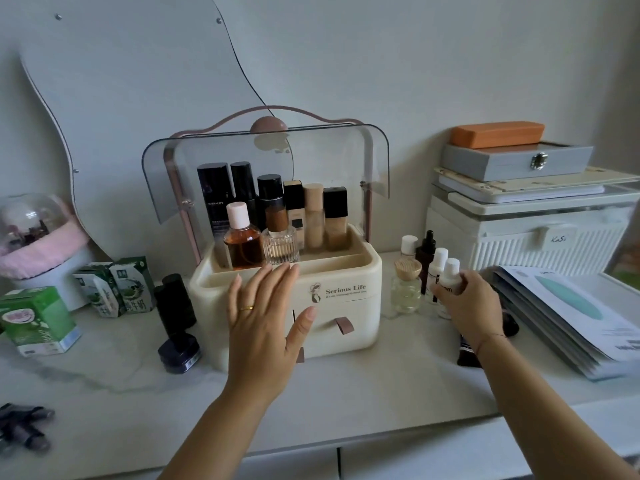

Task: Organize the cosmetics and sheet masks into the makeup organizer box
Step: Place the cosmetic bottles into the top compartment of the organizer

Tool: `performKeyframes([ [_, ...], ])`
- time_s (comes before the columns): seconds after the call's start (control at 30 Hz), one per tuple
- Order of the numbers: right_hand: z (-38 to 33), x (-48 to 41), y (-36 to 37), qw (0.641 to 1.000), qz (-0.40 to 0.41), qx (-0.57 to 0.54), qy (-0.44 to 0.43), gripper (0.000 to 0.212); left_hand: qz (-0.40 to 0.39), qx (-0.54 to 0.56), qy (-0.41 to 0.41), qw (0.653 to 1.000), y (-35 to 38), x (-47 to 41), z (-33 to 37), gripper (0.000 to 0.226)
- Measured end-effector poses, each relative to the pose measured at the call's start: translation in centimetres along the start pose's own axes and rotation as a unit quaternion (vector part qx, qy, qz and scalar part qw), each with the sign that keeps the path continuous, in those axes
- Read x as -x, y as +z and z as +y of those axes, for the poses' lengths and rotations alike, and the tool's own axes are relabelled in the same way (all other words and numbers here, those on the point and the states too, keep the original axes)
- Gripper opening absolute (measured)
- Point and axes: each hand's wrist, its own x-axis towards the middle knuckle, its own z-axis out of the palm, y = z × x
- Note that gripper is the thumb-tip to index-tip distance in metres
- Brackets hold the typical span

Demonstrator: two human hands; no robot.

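Observation:
The cream makeup organizer box [346, 306] stands mid-table with its smoky lid [270, 150] raised. Several bottles stand in its top tray, among them an amber bottle with a pink cap [241, 237] and a ribbed perfume bottle [280, 242]. My left hand [265, 317] hovers flat, fingers straight, in front of the box. My right hand [472, 306] grips a small white bottle [450, 276] in a cluster of small bottles right of the box. A stack of sheet masks [568, 313] lies at the right.
Black containers [176, 306] stand left of the box, beside green drink cartons [117, 285]. A snow globe [31, 233] sits at far left, a wavy mirror [138, 81] leans on the wall. White and grey storage boxes [519, 209] are stacked at back right.

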Motion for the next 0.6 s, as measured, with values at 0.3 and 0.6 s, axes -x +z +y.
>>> performKeyframes([
  [0.3,-3.9,3.7,0.5,0.983,0.110,-0.065,-0.135,0.040,0.026,0.001,-0.003,1.000,0.4,0.0,0.1,0.063],
  [0.6,-3.1,3.3,5.9,0.992,-0.014,-0.121,0.020,0.064,0.024,0.005,-0.001,1.000,0.3,0.1,-0.1,0.062],
])
